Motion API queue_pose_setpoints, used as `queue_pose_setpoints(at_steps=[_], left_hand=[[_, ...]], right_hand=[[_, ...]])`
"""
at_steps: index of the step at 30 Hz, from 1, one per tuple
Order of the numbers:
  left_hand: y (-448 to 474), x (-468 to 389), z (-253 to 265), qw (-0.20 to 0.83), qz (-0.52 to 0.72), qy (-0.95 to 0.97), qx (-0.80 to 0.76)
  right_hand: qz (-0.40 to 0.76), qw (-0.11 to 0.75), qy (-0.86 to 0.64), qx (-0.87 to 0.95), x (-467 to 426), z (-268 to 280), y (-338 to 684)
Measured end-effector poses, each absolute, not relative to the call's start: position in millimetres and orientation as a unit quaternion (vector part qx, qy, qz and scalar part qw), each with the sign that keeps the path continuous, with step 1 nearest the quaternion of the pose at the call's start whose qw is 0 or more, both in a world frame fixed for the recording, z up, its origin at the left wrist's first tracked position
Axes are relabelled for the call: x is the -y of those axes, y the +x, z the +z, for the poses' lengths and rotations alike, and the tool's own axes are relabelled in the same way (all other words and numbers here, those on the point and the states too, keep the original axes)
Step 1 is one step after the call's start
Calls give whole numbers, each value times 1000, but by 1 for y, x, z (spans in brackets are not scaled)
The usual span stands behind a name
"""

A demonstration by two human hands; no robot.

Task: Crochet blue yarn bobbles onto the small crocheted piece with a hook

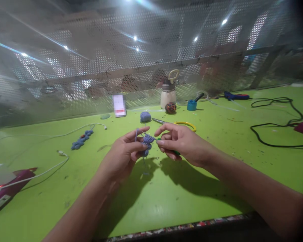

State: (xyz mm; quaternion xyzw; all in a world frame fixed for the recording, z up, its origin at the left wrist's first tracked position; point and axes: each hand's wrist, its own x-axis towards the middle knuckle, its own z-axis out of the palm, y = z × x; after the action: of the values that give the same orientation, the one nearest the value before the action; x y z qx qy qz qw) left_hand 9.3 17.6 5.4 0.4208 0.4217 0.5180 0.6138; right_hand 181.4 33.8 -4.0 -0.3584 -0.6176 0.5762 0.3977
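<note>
My left hand (127, 146) pinches a small blue-purple crochet piece (147, 140), with a strand of yarn looped over its raised index finger. In my right hand (178, 141) is a crochet hook (159, 139) with a green handle, mostly hidden by the fingers; its tip meets the loops of the piece. Just beyond the hands a ball of blue-purple yarn (145, 117) sits on the table. Beside it lie scissors (185, 125) with yellow handles, partly behind my right hand. A finished-looking blue braided strip (82, 139) with an orange-brown spot rests to the left.
The green table (192, 208) meets a perforated metal screen (91, 74). Along the back stand a phone (119, 105), a bottle (168, 94), a multicoloured yarn ball (170, 108), a blue tape roll (192, 105) and a blue-handled tool (236, 96). A power strip (12, 185) and white cable lie left; black cord (275, 146) right.
</note>
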Motion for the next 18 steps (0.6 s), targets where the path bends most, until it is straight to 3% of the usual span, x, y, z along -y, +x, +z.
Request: queue_pose_setpoints(at_steps=[18], left_hand=[[6,-18,8,623,511,420,-419]], right_hand=[[577,404,-352,616,-33,-2,182]])
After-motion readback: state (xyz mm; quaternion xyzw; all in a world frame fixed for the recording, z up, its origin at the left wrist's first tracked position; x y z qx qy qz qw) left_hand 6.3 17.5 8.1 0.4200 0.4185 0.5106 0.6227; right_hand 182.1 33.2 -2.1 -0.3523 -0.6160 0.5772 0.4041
